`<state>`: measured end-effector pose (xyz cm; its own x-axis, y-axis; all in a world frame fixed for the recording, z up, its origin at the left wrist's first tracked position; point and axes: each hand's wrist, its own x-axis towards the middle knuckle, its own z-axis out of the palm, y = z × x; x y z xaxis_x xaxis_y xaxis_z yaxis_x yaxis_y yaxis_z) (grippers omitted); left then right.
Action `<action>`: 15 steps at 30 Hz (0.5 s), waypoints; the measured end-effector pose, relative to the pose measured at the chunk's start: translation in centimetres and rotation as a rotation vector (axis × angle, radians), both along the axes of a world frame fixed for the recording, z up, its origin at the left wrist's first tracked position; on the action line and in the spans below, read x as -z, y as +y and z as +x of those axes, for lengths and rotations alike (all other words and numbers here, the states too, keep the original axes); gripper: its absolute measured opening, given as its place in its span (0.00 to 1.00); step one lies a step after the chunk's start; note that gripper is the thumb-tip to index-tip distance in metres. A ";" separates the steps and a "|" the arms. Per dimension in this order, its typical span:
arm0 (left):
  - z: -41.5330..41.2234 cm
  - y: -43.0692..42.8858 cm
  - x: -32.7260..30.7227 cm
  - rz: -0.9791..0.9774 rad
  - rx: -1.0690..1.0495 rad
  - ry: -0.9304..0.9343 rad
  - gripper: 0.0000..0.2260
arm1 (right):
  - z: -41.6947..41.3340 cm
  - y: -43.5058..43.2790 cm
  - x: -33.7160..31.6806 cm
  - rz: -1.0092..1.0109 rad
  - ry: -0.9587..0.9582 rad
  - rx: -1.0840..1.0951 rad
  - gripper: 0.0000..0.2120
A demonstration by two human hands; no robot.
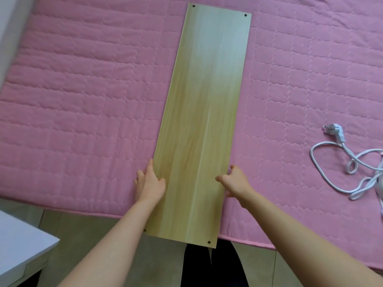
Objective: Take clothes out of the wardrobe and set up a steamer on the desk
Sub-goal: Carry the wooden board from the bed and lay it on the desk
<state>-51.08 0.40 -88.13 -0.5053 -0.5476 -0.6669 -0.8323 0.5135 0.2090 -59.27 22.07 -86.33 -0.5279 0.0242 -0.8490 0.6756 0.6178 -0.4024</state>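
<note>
Head view shows one wooden board (203,121) flat on the pink bed cover (83,100), its long axis running straight away from the two hands, the near end sticking out over the bed edge behind the wrists. The left hand (150,183) holds the left edge with thumb on top, and the right hand (235,180) curls its fingers (232,167) at the opposite edge, but I cannot tell if it really clamps. Four dark holes (245,15) mark the board corners; right of the right hand, well apart, lies one white cable (331,168) with one plug (335,132), and one white desk corner (22,245) is below left of the left hand.
</note>
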 end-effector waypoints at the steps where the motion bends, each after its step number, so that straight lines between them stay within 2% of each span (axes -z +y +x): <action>1: 1.1 0.0 0.0 0.006 0.003 -0.022 0.32 | 1.0 0.1 -0.3 0.005 -0.013 -0.006 0.15; 5: 4.3 -0.6 0.2 0.037 -0.007 -0.072 0.26 | 3.6 0.7 -1.0 0.010 -0.106 -0.043 0.07; 9: 3.0 -1.7 0.4 0.029 0.014 -0.063 0.18 | 2.2 1.3 0.3 0.033 -0.176 -0.083 0.18; 15: -5.9 -3.1 1.3 0.100 0.023 0.195 0.22 | -5.9 0.0 0.6 0.025 0.133 -0.038 0.15</action>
